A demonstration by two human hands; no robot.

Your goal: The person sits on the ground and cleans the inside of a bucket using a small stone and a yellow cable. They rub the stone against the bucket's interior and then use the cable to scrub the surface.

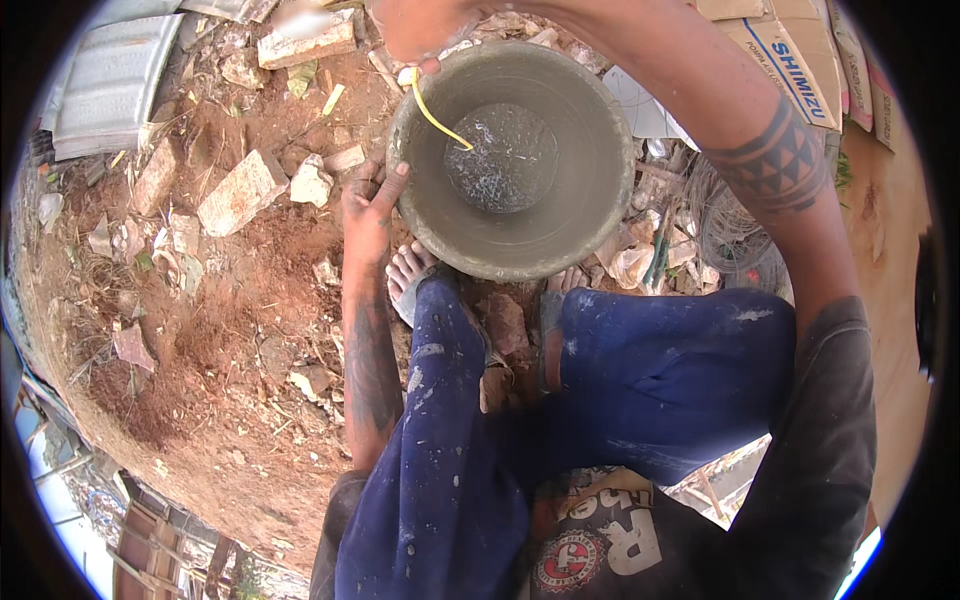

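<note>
My left hand (372, 205) flat against bucket (420, 200) wall, nothing gripped; right hand (425, 30) pinching yellow cord (432, 115) at rim. Bucket coated grey, nearly empty.

Broken bricks (240, 192) and rubble scattered on red dirt ground (200, 340), left. Corrugated metal sheet (115, 85) far left. Cardboard box (790, 55) far right, tangled wire (735, 235) just below it.

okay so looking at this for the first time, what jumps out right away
A round grey bucket smeared with wet cement sits at top centre, a little water in its bottom. The left hand braces its outer wall, while the right hand grips the far rim beside a yellow cord. Broken bricks litter the red soil on the left.
</note>
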